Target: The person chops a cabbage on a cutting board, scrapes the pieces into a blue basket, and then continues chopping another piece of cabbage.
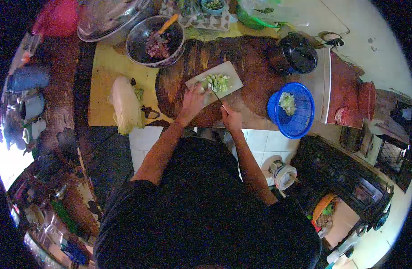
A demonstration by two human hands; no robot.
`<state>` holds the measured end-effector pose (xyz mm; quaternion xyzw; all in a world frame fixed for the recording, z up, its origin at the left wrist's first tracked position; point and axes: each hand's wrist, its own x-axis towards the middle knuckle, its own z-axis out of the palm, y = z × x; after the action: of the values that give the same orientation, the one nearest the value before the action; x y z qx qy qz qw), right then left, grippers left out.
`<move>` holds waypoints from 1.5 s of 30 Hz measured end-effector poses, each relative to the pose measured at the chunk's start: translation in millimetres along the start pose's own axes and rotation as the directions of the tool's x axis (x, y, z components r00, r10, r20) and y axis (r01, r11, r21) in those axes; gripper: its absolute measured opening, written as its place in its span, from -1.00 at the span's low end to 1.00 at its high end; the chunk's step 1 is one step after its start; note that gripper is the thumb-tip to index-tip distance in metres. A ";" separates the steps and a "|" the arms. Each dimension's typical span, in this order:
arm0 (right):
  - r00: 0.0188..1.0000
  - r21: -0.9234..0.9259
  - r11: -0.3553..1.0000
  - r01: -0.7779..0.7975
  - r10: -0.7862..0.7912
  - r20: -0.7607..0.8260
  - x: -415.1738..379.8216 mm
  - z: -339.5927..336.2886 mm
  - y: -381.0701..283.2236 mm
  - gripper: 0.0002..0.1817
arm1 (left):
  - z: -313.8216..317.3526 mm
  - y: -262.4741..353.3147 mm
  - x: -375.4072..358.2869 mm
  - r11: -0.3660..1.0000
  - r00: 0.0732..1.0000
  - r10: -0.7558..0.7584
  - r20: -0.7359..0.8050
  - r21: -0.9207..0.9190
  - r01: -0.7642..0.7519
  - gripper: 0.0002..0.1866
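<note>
A white cutting board [235,74] lies at a slant on the dark wooden table, with chopped pale green vegetable [220,82] heaped on it. My right hand [233,120] grips a knife [218,97], its blade reaching over the board up to the heap. On the board's left part, my left hand [195,96] has its fingers curled down on a pale green vegetable piece [204,84] beside the blade. Most of that piece is hidden under the fingers. To the right, a blue plastic colander [297,125] contains more pale chopped vegetable [287,103].
A long pale leafy vegetable [125,103], like napa cabbage, lies at left. Behind it stands a bowl [179,51] of chopped purplish pieces with a wooden-handled utensil [168,24]. A black pot [300,54] is at back right, an egg tray [215,23] at the back.
</note>
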<state>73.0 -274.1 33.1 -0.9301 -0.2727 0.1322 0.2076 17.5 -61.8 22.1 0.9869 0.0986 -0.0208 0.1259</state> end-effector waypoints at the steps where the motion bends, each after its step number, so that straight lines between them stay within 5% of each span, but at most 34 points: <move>1: 1.000 0.006 1.000 -0.007 0.007 0.016 -0.2 -2.4 -1.3 -0.66 | 5.3 -1.4 0.0 1.000 1.000 0.008 -0.027 -0.001 -0.008 -0.52; 15: 0.995 -0.093 0.995 -0.046 0.055 0.089 12.2 -7.5 -8.5 -0.66 | 3.0 -1.9 1.2 0.998 0.995 -0.013 -0.101 -0.066 0.007 -0.63; 18: 1.000 -0.068 0.997 -0.021 0.020 -0.011 19.3 -13.0 -13.5 -0.66 | -3.1 -4.4 -1.2 0.993 0.997 -0.036 -0.062 -0.114 0.029 -0.63; 21: 0.990 -0.177 0.983 -0.054 0.075 0.118 15.1 -43.8 -33.4 -0.67 | 4.2 -17.0 -3.0 0.917 0.984 -0.160 -0.075 -0.380 0.120 -0.60; 24: 0.988 0.105 0.992 0.074 -0.058 -0.146 0.0 -28.3 -13.8 -0.67 | -0.1 -26.1 -8.6 0.936 0.976 -0.095 -0.198 -0.352 0.020 -0.59; 33: 0.985 -0.053 0.991 -0.126 0.131 0.112 -4.0 -20.0 -9.3 -0.67 | -9.6 -26.2 -9.7 0.899 0.997 -0.077 -0.031 -0.435 0.056 -0.56; 36: 0.979 0.026 0.983 -0.184 0.181 0.096 5.5 -21.3 -5.8 -0.65 | -6.8 -30.7 -11.2 0.896 0.991 0.065 -0.116 -0.431 -0.109 -0.57; 45: 0.995 0.106 0.990 -0.089 0.093 -0.029 13.6 -35.5 -30.9 -0.63 | 3.8 -43.0 -21.1 0.850 0.983 0.141 -0.119 -0.494 -0.182 -0.54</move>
<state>82.9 -254.0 76.6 -0.9315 -0.2193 0.1400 0.2542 -11.8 -26.0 9.3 0.9248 0.0223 0.0547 0.3759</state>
